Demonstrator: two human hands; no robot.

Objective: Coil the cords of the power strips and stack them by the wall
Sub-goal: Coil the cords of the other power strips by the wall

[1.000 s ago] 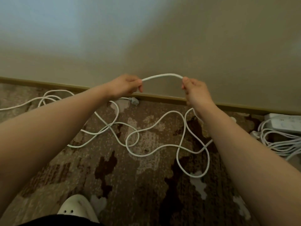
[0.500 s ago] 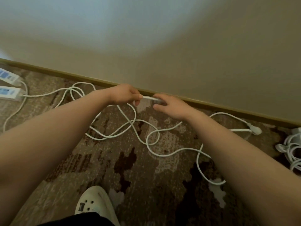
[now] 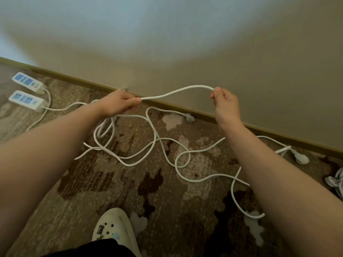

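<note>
— What is the person doing with the hands at this moment?

— The left hand (image 3: pixel 118 103) is closing its fingers around a white cord (image 3: pixel 176 92), and the right hand (image 3: pixel 223 101) is pinching the same cord between the thumb and the curled fingers. The two hands are standing well apart, and the piece of cord between them is hanging in the air in a soft wave, in front of the wall (image 3: pixel 204 43).

— And where is the rest of the cord lying?

— It is lying on the patterned carpet (image 3: pixel 167 201), in loose loops that are crossing each other below the hands, near the baseboard (image 3: pixel 74 78). Some loops are hanging from under the left hand. I cannot tell which loop belongs to which strip.

— Are you seeing the power strips?

— Yes, two power strips (image 3: pixel 26 100) are lying side by side at the far left edge of the carpet, close to the baseboard, and their cords are running toward the tangle. One plug (image 3: pixel 189 118) is resting just beside the baseboard between the arms, and another plug (image 3: pixel 301 158) is lying to the right of the right forearm. At the right edge, a bundle of white cord (image 3: pixel 336 181) is showing only partly.

— Anything else?

— A pale clog (image 3: pixel 113 230) is standing on the near edge of the carpet.
</note>
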